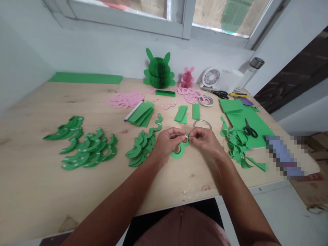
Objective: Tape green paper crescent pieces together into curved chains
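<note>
Between my two hands is a wavy green paper cutout (pixel 178 154), held just above the table. My left hand (pixel 171 141) is closed in a pinch at a small white strip (pixel 187 136), apparently tape, at the cutout's upper end. My right hand (pixel 205 139) pinches the same end from the other side; its fingertips partly hide the paper. Just beyond my right hand lies a tape roll (pixel 202 123). Left of my left hand is a pile of matching green cutouts (pixel 140 147). More green cutouts with white tape bits (pixel 89 148) lie farther left.
Green scraps (pixel 237 145) and black scissors (pixel 249 130) lie at right by a green sheet (pixel 256 119). Folded green papers (pixel 142 113), pink cutouts (pixel 128 99) and a second tape roll (pixel 205 100) lie behind. A green paper figure (pixel 159 72), fan (pixel 211 77) and bottle (pixel 249 73) stand at the wall.
</note>
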Motion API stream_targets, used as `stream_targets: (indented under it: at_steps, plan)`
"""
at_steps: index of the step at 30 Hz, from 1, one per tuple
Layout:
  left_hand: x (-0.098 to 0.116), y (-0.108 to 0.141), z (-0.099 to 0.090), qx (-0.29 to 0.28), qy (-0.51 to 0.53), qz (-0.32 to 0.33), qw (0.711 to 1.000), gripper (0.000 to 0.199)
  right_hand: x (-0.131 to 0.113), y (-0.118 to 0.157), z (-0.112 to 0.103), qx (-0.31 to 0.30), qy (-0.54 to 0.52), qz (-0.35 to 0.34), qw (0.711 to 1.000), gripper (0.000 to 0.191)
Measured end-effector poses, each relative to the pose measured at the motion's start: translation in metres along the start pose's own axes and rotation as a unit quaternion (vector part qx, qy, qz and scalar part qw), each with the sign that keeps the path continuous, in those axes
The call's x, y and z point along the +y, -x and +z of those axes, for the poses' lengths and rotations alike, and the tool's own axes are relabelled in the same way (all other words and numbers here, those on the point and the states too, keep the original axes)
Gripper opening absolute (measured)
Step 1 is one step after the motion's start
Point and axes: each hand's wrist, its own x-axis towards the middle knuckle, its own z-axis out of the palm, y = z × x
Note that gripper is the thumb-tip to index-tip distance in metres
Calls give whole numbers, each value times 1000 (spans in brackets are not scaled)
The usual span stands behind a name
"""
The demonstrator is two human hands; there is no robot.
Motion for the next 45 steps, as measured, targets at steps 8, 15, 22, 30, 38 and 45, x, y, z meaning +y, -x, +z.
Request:
stream_targets:
  at_steps: [8,15,22,30,38,45]
  plan:
    - [-2,-3,2,24,48,24,998,20,0,0,2,-5,6,-3,1000,5]
    - [-1,-4,-5,-8,-38,17,999,39,-1,1,2,-1,2,6,1000,6]
    - [-1,-3,-3,13,-97,42,994,36,1,1,1,-4,6,1,1000,7]
    - [4,2,1,32,-141,65,987,31,4,0,2,-11,-20,9,1000,7]
    - [-1,-5,-3,5,-65,56,996,25,1,0,3,-1,-7,12,1000,8]
    - [-2,-5,-6,-3,-110,50,993,29,4,0,3,-2,-21,26,999,9]
